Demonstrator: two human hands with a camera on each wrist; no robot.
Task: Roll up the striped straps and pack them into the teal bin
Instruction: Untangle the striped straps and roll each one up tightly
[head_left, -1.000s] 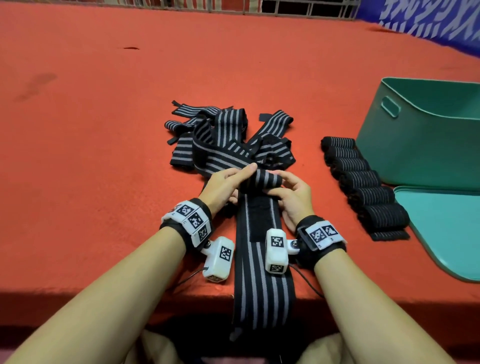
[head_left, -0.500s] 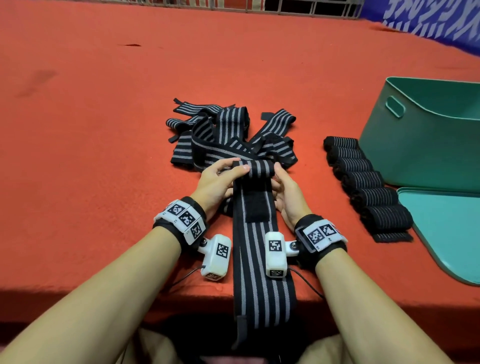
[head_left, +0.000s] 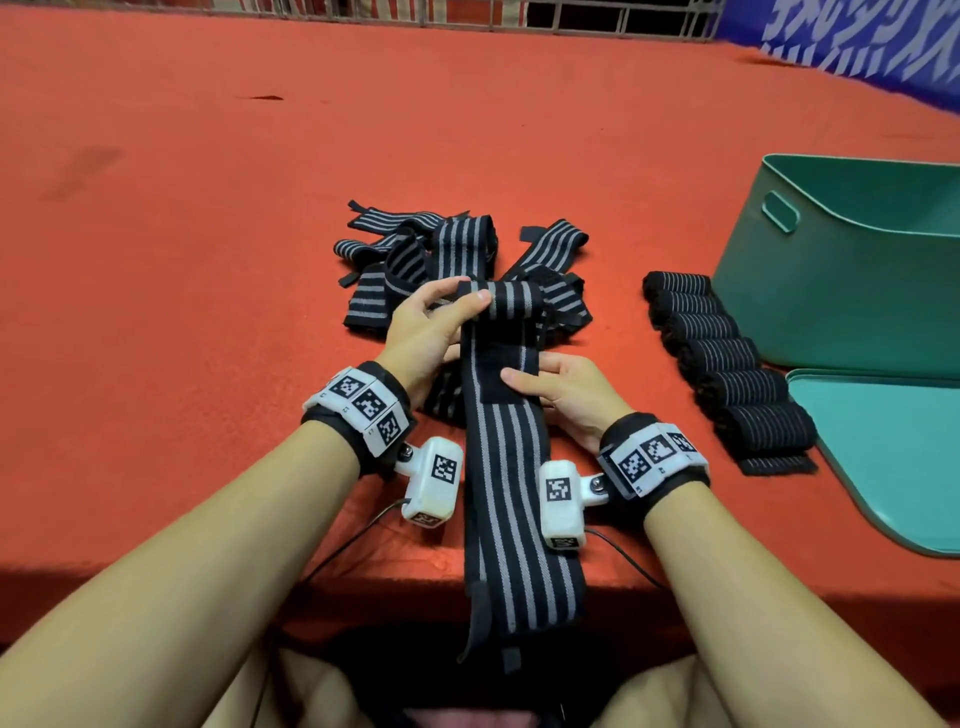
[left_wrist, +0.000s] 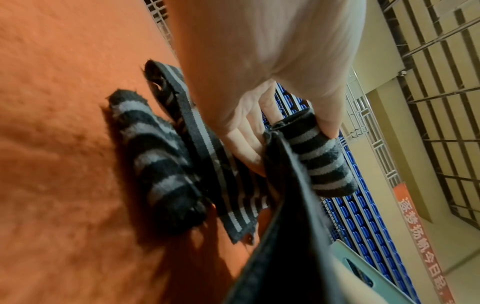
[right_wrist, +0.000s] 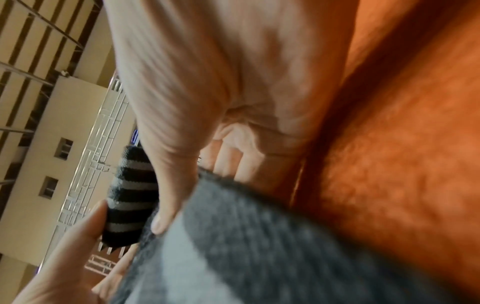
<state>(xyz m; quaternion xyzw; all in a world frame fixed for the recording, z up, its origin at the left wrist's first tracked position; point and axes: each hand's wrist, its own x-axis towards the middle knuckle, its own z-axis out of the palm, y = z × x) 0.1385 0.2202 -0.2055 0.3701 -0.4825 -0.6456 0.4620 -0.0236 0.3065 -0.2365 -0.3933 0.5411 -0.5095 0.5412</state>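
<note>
Now my left hand (head_left: 426, 332) pinches the strap's rolled end (head_left: 511, 306); my right hand (head_left: 563, 397) pinches the flat strap (head_left: 511, 467) just below.

The head view looks forward and down from above onto the red table (head_left: 208, 260), taking in both forearms and the bin (head_left: 841, 270) at right. The left wrist view looks along the palm, close in and tilted, toward the far railing. The right wrist view does likewise, blurred. All three share the strap (head_left: 511, 306) (left_wrist: 319, 160) (right_wrist: 130, 197) roll
</note>
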